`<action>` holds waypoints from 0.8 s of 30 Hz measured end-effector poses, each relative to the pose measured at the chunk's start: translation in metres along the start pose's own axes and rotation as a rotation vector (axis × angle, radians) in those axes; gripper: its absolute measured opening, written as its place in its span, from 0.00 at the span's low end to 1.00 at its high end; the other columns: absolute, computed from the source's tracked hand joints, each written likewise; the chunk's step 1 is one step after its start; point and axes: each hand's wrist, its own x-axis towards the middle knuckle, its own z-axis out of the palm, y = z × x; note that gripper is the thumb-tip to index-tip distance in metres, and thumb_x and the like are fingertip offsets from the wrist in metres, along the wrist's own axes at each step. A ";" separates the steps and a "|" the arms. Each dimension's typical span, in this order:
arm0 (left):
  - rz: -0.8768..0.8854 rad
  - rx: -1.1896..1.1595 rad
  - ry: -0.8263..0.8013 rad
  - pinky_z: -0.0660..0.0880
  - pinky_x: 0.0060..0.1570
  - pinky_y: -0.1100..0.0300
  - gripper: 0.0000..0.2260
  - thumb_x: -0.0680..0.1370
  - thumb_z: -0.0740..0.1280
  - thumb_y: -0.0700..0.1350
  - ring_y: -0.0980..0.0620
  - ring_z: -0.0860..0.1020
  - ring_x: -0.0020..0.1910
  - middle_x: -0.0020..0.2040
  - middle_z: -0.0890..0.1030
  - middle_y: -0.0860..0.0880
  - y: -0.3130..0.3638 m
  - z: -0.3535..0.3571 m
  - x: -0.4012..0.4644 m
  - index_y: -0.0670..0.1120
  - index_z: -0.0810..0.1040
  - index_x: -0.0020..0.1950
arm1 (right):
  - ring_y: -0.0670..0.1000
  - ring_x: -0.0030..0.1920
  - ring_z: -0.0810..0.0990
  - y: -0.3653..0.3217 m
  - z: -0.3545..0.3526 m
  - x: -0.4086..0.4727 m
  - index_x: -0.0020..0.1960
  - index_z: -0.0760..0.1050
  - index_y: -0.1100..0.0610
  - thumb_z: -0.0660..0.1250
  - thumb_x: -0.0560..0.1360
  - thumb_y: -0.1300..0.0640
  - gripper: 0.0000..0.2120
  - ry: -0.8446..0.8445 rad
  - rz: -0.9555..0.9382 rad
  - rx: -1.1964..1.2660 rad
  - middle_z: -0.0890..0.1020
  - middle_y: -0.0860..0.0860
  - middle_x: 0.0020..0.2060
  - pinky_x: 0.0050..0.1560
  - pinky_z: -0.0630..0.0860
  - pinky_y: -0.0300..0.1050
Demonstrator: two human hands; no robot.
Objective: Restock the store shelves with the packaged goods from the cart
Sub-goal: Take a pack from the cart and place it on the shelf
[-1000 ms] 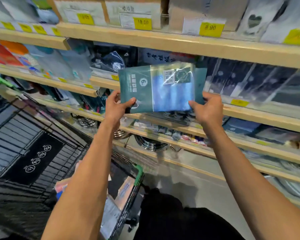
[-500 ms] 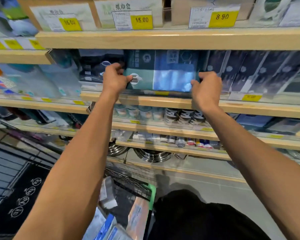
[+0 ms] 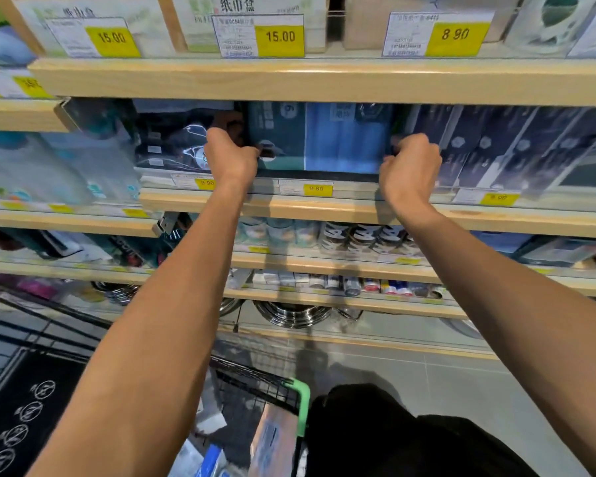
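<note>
Seating the teal-and-blue flat plastic package (image 3: 324, 139) on the pale wooden middle shelf (image 3: 358, 211), 12 o'clock of view: left hand (image 3: 231, 156) and right hand (image 3: 410, 166) each clamped on a lower corner; push level, square to neighbouring dark packs (image 3: 503, 146), then let go. Black wire cart with green handle (image 3: 300, 401) at 6 o'clock holds more wrapped packs (image 3: 272, 438), contents unclear

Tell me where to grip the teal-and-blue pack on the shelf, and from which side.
Grip the pack by its two short side edges, coming from the front. It stands upright, face out, wedged between neighbours, with the shelf above close overhead; the left hand and right hand hold it so.
</note>
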 end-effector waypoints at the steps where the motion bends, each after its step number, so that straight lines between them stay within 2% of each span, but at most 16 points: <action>1: 0.005 0.066 0.022 0.74 0.47 0.54 0.12 0.74 0.71 0.38 0.46 0.74 0.48 0.50 0.74 0.45 -0.001 0.004 -0.003 0.41 0.72 0.54 | 0.62 0.53 0.81 -0.001 0.002 0.000 0.55 0.81 0.64 0.64 0.77 0.66 0.10 -0.039 -0.002 -0.038 0.83 0.62 0.51 0.48 0.75 0.48; 4: 0.022 0.244 0.028 0.75 0.52 0.51 0.11 0.76 0.69 0.39 0.41 0.78 0.54 0.55 0.79 0.41 -0.002 0.015 -0.008 0.38 0.76 0.56 | 0.63 0.50 0.81 -0.004 0.008 0.000 0.46 0.78 0.63 0.65 0.79 0.62 0.06 -0.162 -0.078 -0.135 0.83 0.62 0.46 0.44 0.70 0.49; 8: 0.095 0.359 -0.060 0.78 0.47 0.57 0.11 0.76 0.70 0.39 0.43 0.82 0.52 0.52 0.82 0.41 0.007 0.025 -0.005 0.38 0.79 0.58 | 0.60 0.42 0.76 -0.003 0.008 0.000 0.34 0.66 0.60 0.64 0.80 0.61 0.16 -0.197 -0.061 -0.117 0.76 0.57 0.36 0.41 0.67 0.48; 10: 0.088 0.323 -0.098 0.77 0.50 0.58 0.15 0.76 0.70 0.38 0.42 0.81 0.54 0.55 0.82 0.40 0.008 0.026 -0.004 0.38 0.77 0.62 | 0.59 0.39 0.74 0.001 0.007 -0.004 0.35 0.67 0.60 0.62 0.80 0.61 0.15 -0.165 -0.038 -0.057 0.74 0.55 0.33 0.40 0.65 0.46; 12: 0.101 0.264 -0.112 0.79 0.53 0.58 0.19 0.74 0.70 0.36 0.42 0.81 0.54 0.56 0.82 0.40 0.004 0.028 -0.003 0.39 0.76 0.65 | 0.60 0.40 0.78 0.005 0.009 -0.011 0.38 0.71 0.60 0.62 0.79 0.62 0.11 -0.108 -0.060 0.007 0.76 0.55 0.33 0.39 0.67 0.46; 14: 0.114 0.210 -0.116 0.79 0.54 0.57 0.21 0.73 0.71 0.35 0.44 0.81 0.54 0.56 0.81 0.42 0.000 0.029 -0.003 0.40 0.75 0.66 | 0.61 0.48 0.81 0.008 0.011 -0.018 0.47 0.77 0.60 0.63 0.79 0.61 0.04 -0.047 -0.077 0.029 0.82 0.57 0.41 0.44 0.74 0.48; 16: 0.135 0.186 -0.111 0.77 0.52 0.59 0.19 0.73 0.73 0.37 0.48 0.78 0.51 0.54 0.80 0.45 -0.003 0.027 -0.007 0.40 0.75 0.63 | 0.57 0.56 0.80 0.010 0.012 -0.025 0.61 0.78 0.59 0.66 0.77 0.60 0.13 0.045 -0.060 0.060 0.82 0.55 0.53 0.55 0.75 0.48; 17: 0.149 0.194 -0.103 0.75 0.50 0.58 0.17 0.74 0.74 0.39 0.50 0.76 0.49 0.52 0.79 0.45 -0.004 0.025 -0.011 0.40 0.76 0.60 | 0.54 0.58 0.78 0.011 0.011 -0.030 0.63 0.77 0.57 0.67 0.76 0.61 0.15 0.100 -0.073 0.088 0.81 0.53 0.56 0.58 0.73 0.46; 19: 0.175 0.201 -0.069 0.73 0.49 0.56 0.12 0.75 0.73 0.42 0.48 0.76 0.49 0.52 0.80 0.44 -0.008 0.017 -0.021 0.39 0.76 0.56 | 0.50 0.57 0.76 0.009 0.013 -0.044 0.59 0.79 0.55 0.66 0.74 0.62 0.14 0.179 -0.172 0.144 0.78 0.51 0.55 0.57 0.71 0.40; 20: 0.188 0.164 -0.060 0.75 0.51 0.56 0.11 0.76 0.72 0.41 0.47 0.78 0.52 0.53 0.81 0.43 -0.012 0.009 -0.026 0.39 0.77 0.56 | 0.50 0.55 0.76 0.005 0.016 -0.052 0.56 0.79 0.55 0.65 0.74 0.63 0.12 0.168 -0.239 0.186 0.78 0.51 0.53 0.55 0.71 0.40; 22: 0.249 0.029 -0.093 0.77 0.59 0.58 0.13 0.76 0.71 0.39 0.49 0.80 0.57 0.57 0.82 0.45 -0.025 -0.008 -0.040 0.41 0.79 0.60 | 0.49 0.48 0.77 -0.006 0.027 -0.069 0.50 0.80 0.57 0.64 0.73 0.63 0.08 0.076 -0.327 0.294 0.78 0.51 0.47 0.50 0.72 0.41; 24: 0.302 -0.052 -0.091 0.78 0.60 0.57 0.13 0.77 0.69 0.37 0.53 0.81 0.56 0.57 0.84 0.48 -0.046 -0.031 -0.056 0.43 0.81 0.61 | 0.48 0.43 0.77 -0.021 0.043 -0.091 0.46 0.80 0.57 0.64 0.73 0.64 0.07 -0.035 -0.403 0.333 0.80 0.50 0.43 0.45 0.72 0.40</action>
